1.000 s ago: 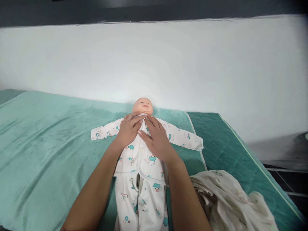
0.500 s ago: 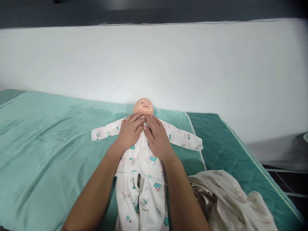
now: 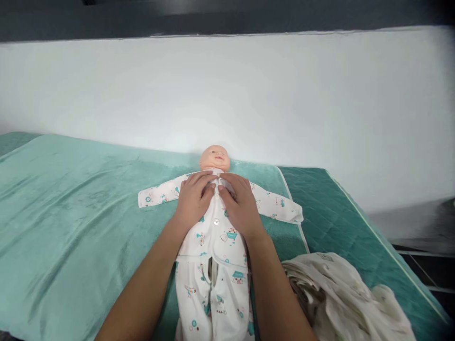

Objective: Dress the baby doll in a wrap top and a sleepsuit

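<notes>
A baby doll [image 3: 215, 157] lies on its back with its head toward the wall and its arms stretched out to the sides. It wears a white printed jacket [image 3: 225, 244] with buttons down the front and matching printed trousers [image 3: 231, 303] with a gap at the crotch. Both hands rest on the upper chest just below the collar. My left hand [image 3: 195, 196] lies over the left side, fingers stretched and thumb apart. Over the other side spreads my right hand [image 3: 240, 201], thumb pointing to the jacket's middle. Neither appears to grip the cloth. The trouser legs run out of view below.
A pale green blanket [image 3: 78, 203] covers much of the bed, with a darker green quilted cover [image 3: 330, 213] at the right. A heap of light printed cloth [image 3: 344, 293] sits at the lower right. Behind the doll's head rises a white wall [image 3: 227, 90].
My hands have drawn slightly apart at the collar, showing more of the jacket's front and a button. The whole view has shifted a little, so the doll appears farther right.
</notes>
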A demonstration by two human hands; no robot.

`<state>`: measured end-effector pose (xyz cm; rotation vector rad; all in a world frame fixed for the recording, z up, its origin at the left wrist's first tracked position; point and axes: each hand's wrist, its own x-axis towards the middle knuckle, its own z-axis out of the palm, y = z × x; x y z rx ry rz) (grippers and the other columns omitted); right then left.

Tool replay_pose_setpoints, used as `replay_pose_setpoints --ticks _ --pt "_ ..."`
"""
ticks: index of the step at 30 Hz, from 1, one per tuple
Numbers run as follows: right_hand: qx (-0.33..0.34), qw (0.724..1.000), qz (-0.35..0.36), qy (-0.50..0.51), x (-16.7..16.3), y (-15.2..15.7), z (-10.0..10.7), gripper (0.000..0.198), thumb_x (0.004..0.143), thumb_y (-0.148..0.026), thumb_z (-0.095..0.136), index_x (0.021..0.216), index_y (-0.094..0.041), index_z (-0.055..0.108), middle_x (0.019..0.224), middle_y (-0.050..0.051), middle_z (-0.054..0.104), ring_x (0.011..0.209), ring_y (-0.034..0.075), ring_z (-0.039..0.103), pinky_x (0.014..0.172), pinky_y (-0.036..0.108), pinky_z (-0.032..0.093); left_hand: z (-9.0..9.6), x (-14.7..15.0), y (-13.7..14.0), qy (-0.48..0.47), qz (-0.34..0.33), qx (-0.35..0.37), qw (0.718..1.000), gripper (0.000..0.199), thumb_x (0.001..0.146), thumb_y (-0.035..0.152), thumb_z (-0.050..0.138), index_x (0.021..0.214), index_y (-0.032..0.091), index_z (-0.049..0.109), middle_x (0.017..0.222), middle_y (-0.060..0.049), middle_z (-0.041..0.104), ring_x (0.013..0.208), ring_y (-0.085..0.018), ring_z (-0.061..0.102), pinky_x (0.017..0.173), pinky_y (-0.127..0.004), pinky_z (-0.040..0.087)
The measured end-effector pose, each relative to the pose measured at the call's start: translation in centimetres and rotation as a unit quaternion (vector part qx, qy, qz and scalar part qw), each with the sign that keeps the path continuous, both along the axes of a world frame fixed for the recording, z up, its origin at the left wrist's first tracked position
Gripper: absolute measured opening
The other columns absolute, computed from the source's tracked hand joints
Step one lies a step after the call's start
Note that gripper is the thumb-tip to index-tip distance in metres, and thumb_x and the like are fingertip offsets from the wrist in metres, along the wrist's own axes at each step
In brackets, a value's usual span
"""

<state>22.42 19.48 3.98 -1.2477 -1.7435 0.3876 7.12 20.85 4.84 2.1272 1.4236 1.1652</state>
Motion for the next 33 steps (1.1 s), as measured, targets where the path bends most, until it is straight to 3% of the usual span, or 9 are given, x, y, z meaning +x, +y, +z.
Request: replay_pose_setpoints --ticks 10,19,25,29,33 --pt "0.003 0.994 -0.039 0.105 -0.6 -0.4 0.2 0.014 0.092 -0.029 0.055 0.093 -0.025 0.068 0.12 0.005 0.071 0.118 0.023 0.061 0.104 0.043 0.046 -0.1 -0.2 -0.4 -0.086 -0.026 0.001 0.996 0.014 0.092 0.025 0.063 0.098 0.026 0.076 0.121 -0.002 0.071 0.118 -0.02 0.062 0.105 -0.038 0.046" --pt "-0.149 0.957 -0.003 0.249 -0.4 -0.3 0.7 0.016 0.082 -0.036 0.067 0.076 -0.021 0.065 0.128 0.006 0.068 0.119 0.024 0.062 0.102 0.04 0.045 0.5 -0.1 -0.5 -0.112 -0.033 -0.066 0.991 0.01 0.088 0.035 0.07 0.09 0.027 0.075 0.124 -0.001 0.069 0.125 -0.021 0.057 0.11 -0.039 0.041" --pt "-0.116 0.944 -0.018 0.307 -0.3 0.1 0.1 0.017 0.084 -0.036 0.064 0.076 -0.021 0.063 0.12 0.007 0.07 0.116 0.022 0.061 0.1 0.038 0.043 1.5 0.8 -1.2 -0.069 -0.003 -0.083 0.994 0.006 0.085 0.02 0.067 0.081 0.024 0.069 0.125 0.0 0.067 0.126 -0.021 0.055 0.113 -0.042 0.036" --pt "-0.078 0.957 -0.09 0.264 -0.6 -0.1 0.1 0.024 0.088 -0.038 0.06 0.072 -0.021 0.059 0.104 0.005 0.069 0.098 0.019 0.061 0.087 0.032 0.044 1.8 0.8 -1.4 -0.06 -0.013 -0.108 0.992 0.008 0.082 0.023 0.07 0.076 0.023 0.065 0.13 0.0 0.064 0.131 -0.022 0.051 0.115 -0.045 0.034" --pt "-0.071 0.974 -0.119 0.18 -0.7 -0.7 0.8 0.029 0.091 -0.043 0.056 0.072 -0.022 0.055 0.073 -0.002 0.057 0.07 0.014 0.051 0.068 0.028 0.039 2.2 -0.2 -1.4 -0.067 -0.062 -0.142 0.986 0.013 0.084 0.031 0.07 0.077 0.023 0.063 0.137 0.0 0.059 0.137 -0.023 0.045 0.112 -0.043 0.038"
